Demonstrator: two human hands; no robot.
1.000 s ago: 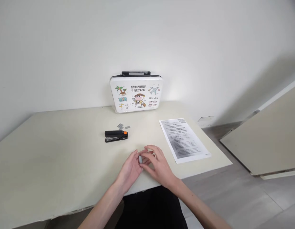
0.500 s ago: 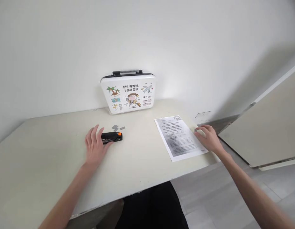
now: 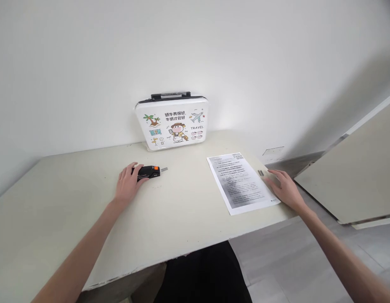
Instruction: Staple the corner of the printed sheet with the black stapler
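Holding stapler (image 3: 147, 171) in left hand (image 3: 128, 182), wrapped round its left end with thumb on near side. Located near middle of desk (image 3: 71, 210), closer to back edge than front. Running lengthwise roughly along back edge, with orange end aimed right, away from left hand. Just off that end: strip (image 3: 164, 169). Far closer to left hand than to right hand (image 3: 285, 187), resting by right edge of desk with fingers slightly parted. Just off right fingertips, beside paper (image 3: 242, 185): staples (image 3: 261, 173); can't tell if touching. Along back edge: case (image 3: 172, 124). Versus half a second ago: stapler shifted backward, fewer loose strips visible beside it; staples out of right fingertips.
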